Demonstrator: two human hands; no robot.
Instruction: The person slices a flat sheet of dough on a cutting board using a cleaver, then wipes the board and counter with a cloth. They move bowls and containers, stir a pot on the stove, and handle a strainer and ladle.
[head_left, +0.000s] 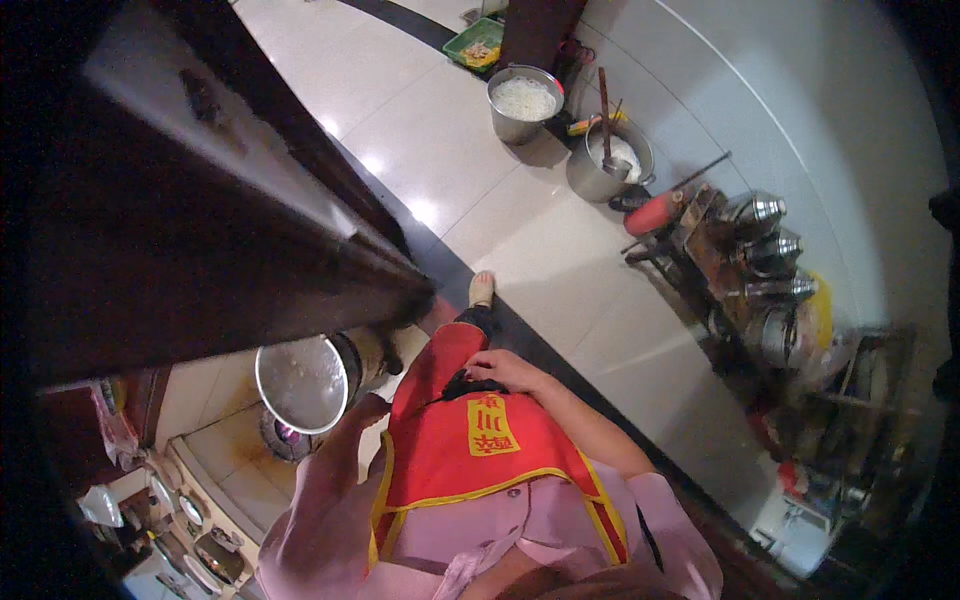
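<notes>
My right hand (499, 369) lies at the front of the red apron (442, 435), its fingers curled on a dark, soft-looking item (466, 384) whose kind I cannot tell. At my left side, my left hand (371, 409) is in shadow near the apron's edge; its fingers do not show clearly. Left of that hand, a large round metal pot (301, 384) of cloudy, steaming liquid stands beside a burner (289, 435) with a purplish glow. One foot in a light shoe (482, 289) rests on the floor near a dark tile strip.
A dark panel (225, 300) juts in from the left. Against the right wall stand a bucket of white strands (525, 101), a pot with a long-handled tool (596, 176), a red cylinder (649, 216) and a rack of metal vessels (772, 247). Dishes (191, 510) sit lower left.
</notes>
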